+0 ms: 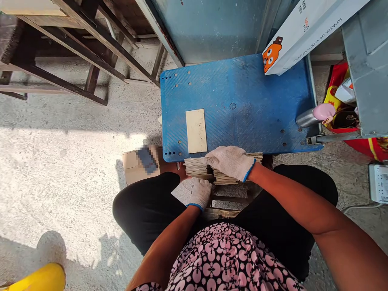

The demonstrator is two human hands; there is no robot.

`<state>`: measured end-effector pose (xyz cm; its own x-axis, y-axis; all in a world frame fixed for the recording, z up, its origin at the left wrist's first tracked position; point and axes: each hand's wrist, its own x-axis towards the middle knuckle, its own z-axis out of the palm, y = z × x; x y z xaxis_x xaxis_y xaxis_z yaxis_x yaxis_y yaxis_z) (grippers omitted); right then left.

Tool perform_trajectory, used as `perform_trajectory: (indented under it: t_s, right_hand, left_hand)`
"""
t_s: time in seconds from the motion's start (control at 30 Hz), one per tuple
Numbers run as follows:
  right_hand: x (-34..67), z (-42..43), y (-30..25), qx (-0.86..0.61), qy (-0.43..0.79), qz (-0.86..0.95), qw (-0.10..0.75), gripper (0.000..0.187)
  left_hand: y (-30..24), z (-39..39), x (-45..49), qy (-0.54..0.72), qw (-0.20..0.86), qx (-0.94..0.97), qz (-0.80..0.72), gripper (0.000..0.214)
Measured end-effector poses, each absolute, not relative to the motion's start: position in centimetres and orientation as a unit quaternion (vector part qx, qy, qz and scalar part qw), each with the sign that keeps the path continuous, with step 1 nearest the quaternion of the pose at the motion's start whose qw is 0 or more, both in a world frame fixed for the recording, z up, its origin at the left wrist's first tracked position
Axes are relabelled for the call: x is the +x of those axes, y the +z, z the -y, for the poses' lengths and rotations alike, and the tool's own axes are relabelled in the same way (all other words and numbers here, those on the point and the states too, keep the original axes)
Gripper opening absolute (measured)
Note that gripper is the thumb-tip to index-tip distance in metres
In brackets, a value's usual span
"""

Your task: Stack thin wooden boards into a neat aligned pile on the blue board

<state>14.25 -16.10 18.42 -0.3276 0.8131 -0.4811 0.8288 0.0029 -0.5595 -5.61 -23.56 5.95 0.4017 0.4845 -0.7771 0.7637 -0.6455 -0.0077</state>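
Both hands wear white knit gloves with blue cuffs. My right hand [230, 161] lies over the stacked thin pale boards [197, 166], palm down. Its fingers are bent together at the gap between two rows of boards, and whatever is under the fingertips is hidden. Lower and to the left, my left hand [197, 192] is closed, with a flat pale board [181, 190] sticking out from its left side above my thigh. One cream rectangular board [196, 131] lies flat on the blue plastic platform [242, 109], just beyond the stacks.
A white printed bag [291, 44] and a steel bottle with a pink lid [315, 115] are at the platform's right. A cardboard box [133, 165] sits on the floor at left. Metal frames [91, 52] stand far left; a power strip [378, 184] lies far right.
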Motion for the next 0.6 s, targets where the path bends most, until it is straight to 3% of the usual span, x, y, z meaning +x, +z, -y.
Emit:
perform_trajectory:
  t_s: [0.27, 0.6]
  right_hand:
    - [14.4, 16.4, 17.7, 0.572, -0.398, -0.717, 0.000, 0.067]
    - [14.3, 16.2, 17.9, 0.564, -0.390, -0.728, 0.028, 0.066]
  left_hand:
    - [3.5, 24.0, -6.4, -0.426, 0.184, 0.778, -0.423, 0.046]
    - [4.0, 22.2, -7.4, -0.452, 0.244, 0.747, -0.422, 0.032]
